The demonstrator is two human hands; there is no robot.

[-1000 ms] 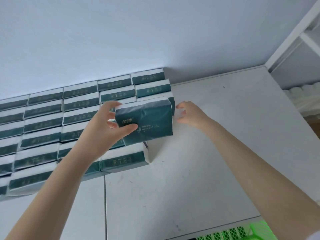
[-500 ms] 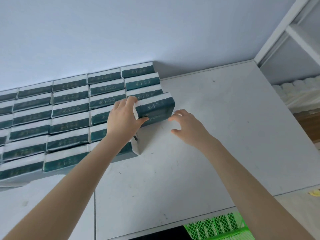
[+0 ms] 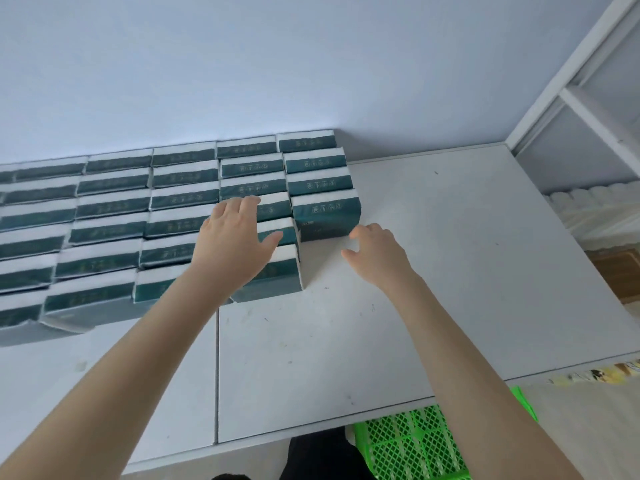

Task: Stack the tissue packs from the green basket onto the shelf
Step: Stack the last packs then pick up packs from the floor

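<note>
The white flat shelf board (image 3: 450,271) carries rows of dark green and white plastic-wrapped tissue packs (image 3: 114,206), set edge to edge in columns running back to the pale blue-grey wall (image 3: 277,64). The rightmost column holds 4 packs, and its nearest dark green tissue pack (image 3: 325,216) stands on the board touching the pack behind it and the column to its left. The left hand (image 3: 235,240) lies over the neighbouring column with fingers straight and together and thumb spread wide, gripping nothing; whether the palm touches the packs beneath cannot be told. The right hand (image 3: 377,254) hovers just beside the front right corner of that nearest pack, its fingers loosely curled and empty, apart from the wrapper. Both bare forearms reach in from the bottom edge. Below the front edge of the board, the bright green lattice plastic basket (image 3: 415,445) shows, partly hidden by the right forearm. A white metal shelf frame (image 3: 588,81) stands at the far right.
</note>
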